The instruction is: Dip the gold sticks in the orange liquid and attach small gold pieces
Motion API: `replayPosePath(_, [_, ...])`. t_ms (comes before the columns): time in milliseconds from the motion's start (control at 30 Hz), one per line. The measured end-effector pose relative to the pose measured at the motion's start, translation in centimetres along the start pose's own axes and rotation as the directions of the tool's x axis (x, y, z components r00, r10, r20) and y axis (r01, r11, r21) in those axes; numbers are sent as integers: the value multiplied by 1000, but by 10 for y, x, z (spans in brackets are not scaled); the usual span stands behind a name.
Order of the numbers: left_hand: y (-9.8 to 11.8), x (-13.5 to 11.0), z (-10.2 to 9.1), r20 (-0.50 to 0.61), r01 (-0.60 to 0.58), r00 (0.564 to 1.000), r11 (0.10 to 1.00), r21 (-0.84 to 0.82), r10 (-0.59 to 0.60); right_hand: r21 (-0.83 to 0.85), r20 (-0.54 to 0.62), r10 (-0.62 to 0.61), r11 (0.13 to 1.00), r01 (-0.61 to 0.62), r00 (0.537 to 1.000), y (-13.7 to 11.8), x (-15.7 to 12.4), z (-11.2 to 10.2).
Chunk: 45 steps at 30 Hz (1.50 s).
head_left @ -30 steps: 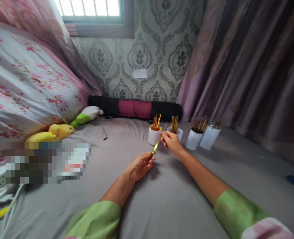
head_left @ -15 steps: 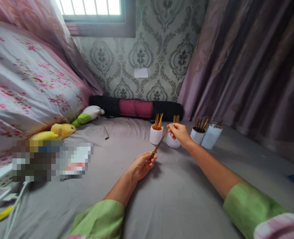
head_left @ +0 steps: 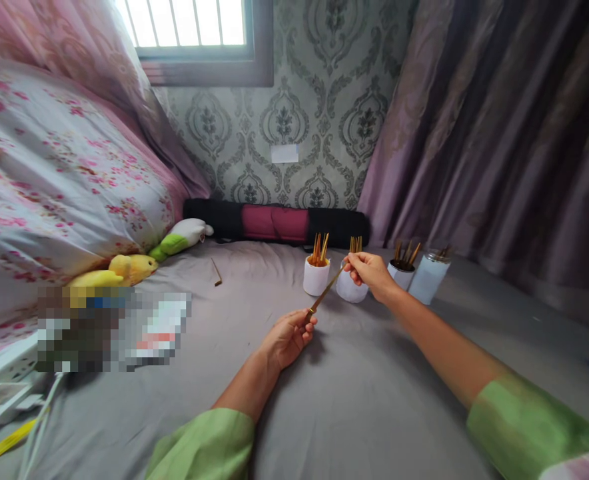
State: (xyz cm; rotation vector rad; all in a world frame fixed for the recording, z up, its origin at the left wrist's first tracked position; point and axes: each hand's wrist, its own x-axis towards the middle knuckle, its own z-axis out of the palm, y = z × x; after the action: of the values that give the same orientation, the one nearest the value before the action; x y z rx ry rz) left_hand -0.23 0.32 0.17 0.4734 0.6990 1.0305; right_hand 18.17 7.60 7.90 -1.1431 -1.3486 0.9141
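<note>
A thin golden-brown stick (head_left: 328,291) slants up between my two hands, with a small band near its lower end. My left hand (head_left: 290,337) is closed round that lower end. At the upper end, my right hand (head_left: 368,272) pinches the tip between thumb and fingers, in front of a white cup (head_left: 350,289) of upright sticks that it partly hides. Just left of it stands another white cup (head_left: 316,277) with similar orange-brown sticks. To the right are a white cup with a dark rim (head_left: 401,277) and a taller pale container (head_left: 429,279), both holding brown sticks.
A bent thin stick (head_left: 216,273) lies on the grey sheet (head_left: 364,407). A black and maroon roll (head_left: 274,222) lies along the wall. At left are plush toys (head_left: 133,266), a blurred-out patch, a power strip (head_left: 4,363) with cables, and a yellow strip (head_left: 9,441).
My right hand has shifted slightly to the right along with the stick's upper end. The left hand keeps its grip on the lower end. The whole view has moved a little.
</note>
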Motion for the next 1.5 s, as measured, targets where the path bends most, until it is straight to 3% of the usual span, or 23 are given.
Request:
replayPosePath(233, [1,-1,1,-20,7,1000,1000,-21,-8,1,7,48,999,-48,999,-5,1,0])
replayPosePath(433, [2,1,-2,7,26,1000,997,-68,-25,-3,3,-7,1000,7,1000,-11,5,0])
replayPosePath(1067, [5,1,-5,29,50,998,992,-119,-47,-205,-271,-133,976,78,953,-71,60,-35])
replayPosePath(1500, [6,2,-7,44,62,997,987,-146,-56,-326,-256,-209,938,120,944,-82,88,-12])
